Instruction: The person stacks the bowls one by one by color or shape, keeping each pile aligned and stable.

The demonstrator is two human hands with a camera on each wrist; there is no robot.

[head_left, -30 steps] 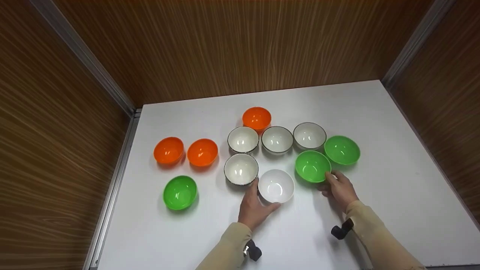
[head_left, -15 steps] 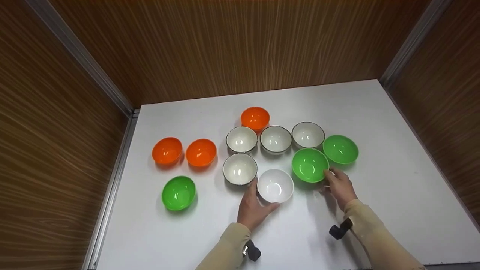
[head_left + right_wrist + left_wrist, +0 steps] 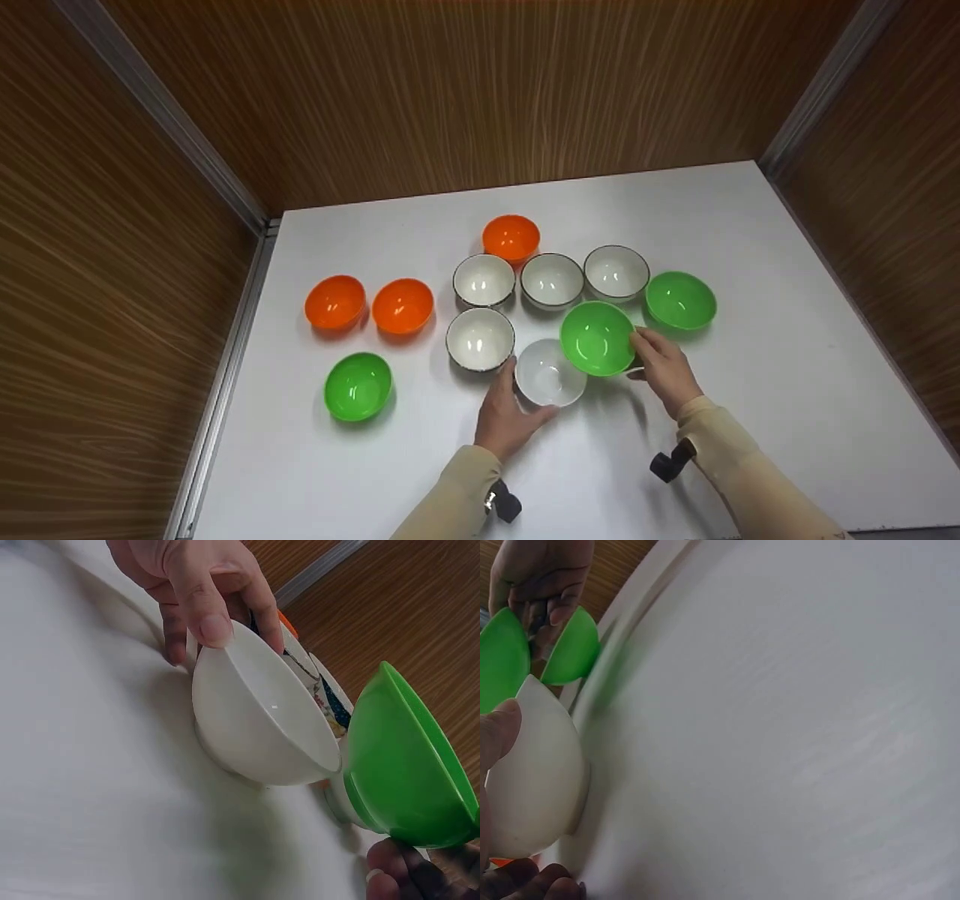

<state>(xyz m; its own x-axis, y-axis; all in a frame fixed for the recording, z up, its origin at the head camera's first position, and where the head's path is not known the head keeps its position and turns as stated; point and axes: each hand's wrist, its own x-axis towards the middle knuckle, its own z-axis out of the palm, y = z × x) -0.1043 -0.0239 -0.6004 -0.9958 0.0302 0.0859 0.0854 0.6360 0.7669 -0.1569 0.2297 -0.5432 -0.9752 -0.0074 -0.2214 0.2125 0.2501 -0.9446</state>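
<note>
My left hand [image 3: 506, 416] grips a plain white bowl [image 3: 546, 379] on the table, thumb at its near rim and fingers along its left side. In the right wrist view, the left thumb [image 3: 215, 628] presses on that bowl's rim. My right hand [image 3: 664, 367] pinches a green bowl [image 3: 598, 339] by its right edge. This bowl is raised off the table, and in the head view it covers the white bowl's upper right rim. Left of the white bowl stands a dark-rimmed white bowl [image 3: 480, 340], close to my left fingers.
Dark-rimmed bowls [image 3: 552, 280] line up behind, with an orange bowl [image 3: 511, 238] beyond them. Another green bowl [image 3: 681, 301] stands at right. Two orange bowls [image 3: 403, 306] and a green bowl [image 3: 358, 386] are at left. Wood-grain walls [image 3: 480, 90] enclose the white table [image 3: 300, 472].
My right hand has lifted the green bowl and carried it leftward, away from the other green bowl and over the white bowl's edge. The left hand has stayed on the white bowl.
</note>
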